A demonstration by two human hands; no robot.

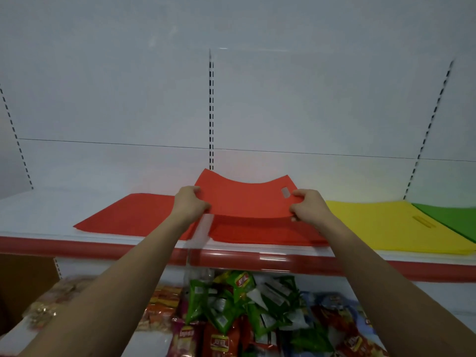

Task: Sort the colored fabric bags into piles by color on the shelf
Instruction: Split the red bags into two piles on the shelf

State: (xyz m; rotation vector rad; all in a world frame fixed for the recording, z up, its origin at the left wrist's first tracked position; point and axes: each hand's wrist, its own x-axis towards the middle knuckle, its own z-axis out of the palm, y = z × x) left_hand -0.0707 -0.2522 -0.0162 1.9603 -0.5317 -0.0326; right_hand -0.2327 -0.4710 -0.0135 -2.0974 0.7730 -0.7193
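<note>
my left grip [192, 202] pinches red bag [244, 199] left edge | my right grip [307, 207] pinches right edge | bag sags between grips, above red pile [257, 233]

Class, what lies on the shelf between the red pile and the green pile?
In the head view, the flat yellow fabric bag pile lies between the red fabric bag pile and the green fabric bag pile.

A red fabric bag [247, 199] with a cut-out handle slot is lifted and sagging in the middle above red bags [257, 234] lying flat on the white shelf [38, 215]. Just right lies the yellow pile [381, 225], then the green pile [453, 217] overlapping its far edge.
</note>
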